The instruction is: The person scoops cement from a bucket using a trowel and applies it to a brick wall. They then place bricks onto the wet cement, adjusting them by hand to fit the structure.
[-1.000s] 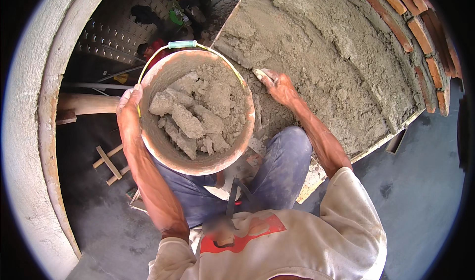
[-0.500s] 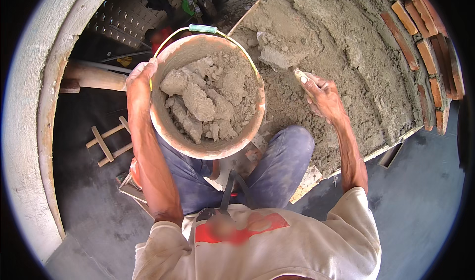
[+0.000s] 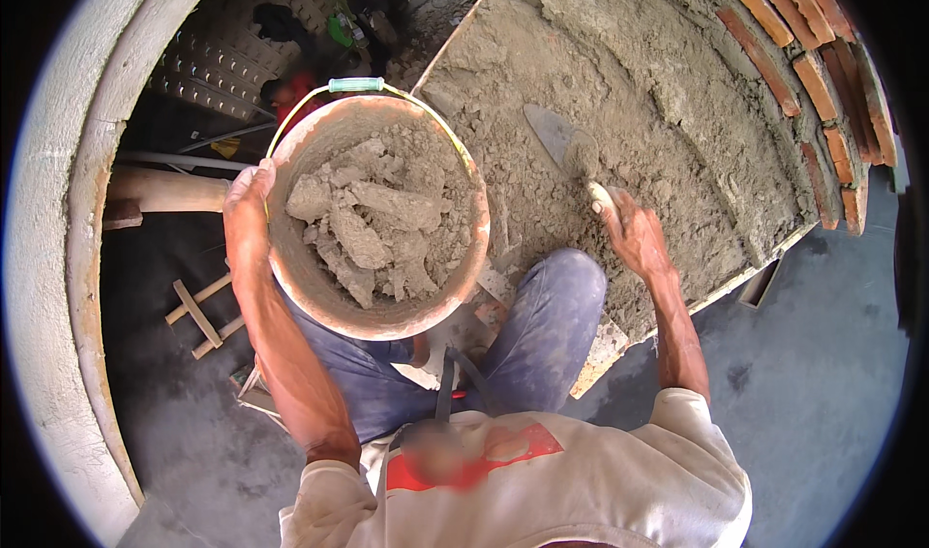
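My left hand (image 3: 250, 192) grips the left rim of a round bucket (image 3: 389, 329), its fingers wrapped over the edge. Lumpy grey mortar (image 3: 373, 214) sits inside, and the wire handle with a pale green grip (image 3: 356, 84) stands up at the far side. To the right, my right hand (image 3: 631, 228) is closed around the handle of a trowel (image 3: 550, 132). The pointed blade lies against the spread mortar (image 3: 619, 74), with a little mortar sticking near its handle end. The bucket hangs over my left thigh.
Stacked bricks (image 3: 811, 83) curve along the far right edge of the mortar-covered platform. A pale curved wall (image 3: 77, 248) rises on the left, beside a round wooden pole (image 3: 179, 190). A small wooden frame (image 3: 198, 314) lies on the dark floor. My right knee (image 3: 563, 287) is close to the platform.
The trowel blade, loaded with mortar before, now shows mostly bare and turned on the mortar bed. Another lump lies in the bucket. The bucket appears slightly lower and further left.
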Motion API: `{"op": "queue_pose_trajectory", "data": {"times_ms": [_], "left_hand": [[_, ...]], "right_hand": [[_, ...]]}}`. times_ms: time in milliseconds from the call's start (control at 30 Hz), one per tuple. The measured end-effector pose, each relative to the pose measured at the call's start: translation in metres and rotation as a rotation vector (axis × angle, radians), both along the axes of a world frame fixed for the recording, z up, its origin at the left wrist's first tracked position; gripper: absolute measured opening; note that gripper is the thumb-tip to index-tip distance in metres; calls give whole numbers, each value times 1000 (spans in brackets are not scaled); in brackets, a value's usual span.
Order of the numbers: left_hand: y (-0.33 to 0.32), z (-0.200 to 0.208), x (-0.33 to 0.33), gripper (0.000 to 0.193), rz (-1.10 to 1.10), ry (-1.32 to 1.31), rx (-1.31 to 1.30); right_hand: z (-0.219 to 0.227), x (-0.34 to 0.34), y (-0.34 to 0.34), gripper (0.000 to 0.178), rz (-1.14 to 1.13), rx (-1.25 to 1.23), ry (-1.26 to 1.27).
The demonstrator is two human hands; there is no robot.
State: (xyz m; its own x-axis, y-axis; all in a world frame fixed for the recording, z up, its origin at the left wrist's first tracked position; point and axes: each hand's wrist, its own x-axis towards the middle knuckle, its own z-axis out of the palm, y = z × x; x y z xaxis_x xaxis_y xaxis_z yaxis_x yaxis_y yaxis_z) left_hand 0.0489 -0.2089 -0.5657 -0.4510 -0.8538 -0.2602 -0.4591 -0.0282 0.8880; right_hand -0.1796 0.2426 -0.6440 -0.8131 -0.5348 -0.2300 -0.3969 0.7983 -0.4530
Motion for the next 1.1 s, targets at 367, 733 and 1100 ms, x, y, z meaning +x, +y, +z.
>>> {"op": "queue_pose_trajectory", "data": {"times_ms": [367,733,1100], "left_hand": [[-15,-16,-6,56,81,26,-17],[10,11,-6,29,105,48,-10],[-6,-6,-13,27,-62,108,-6]], "right_hand": [[-17,-83,-274,62,547,56,626],[-70,-55,-284,46,704,360,758],[-26,-92,-243,90,281,-185,-57]]}}
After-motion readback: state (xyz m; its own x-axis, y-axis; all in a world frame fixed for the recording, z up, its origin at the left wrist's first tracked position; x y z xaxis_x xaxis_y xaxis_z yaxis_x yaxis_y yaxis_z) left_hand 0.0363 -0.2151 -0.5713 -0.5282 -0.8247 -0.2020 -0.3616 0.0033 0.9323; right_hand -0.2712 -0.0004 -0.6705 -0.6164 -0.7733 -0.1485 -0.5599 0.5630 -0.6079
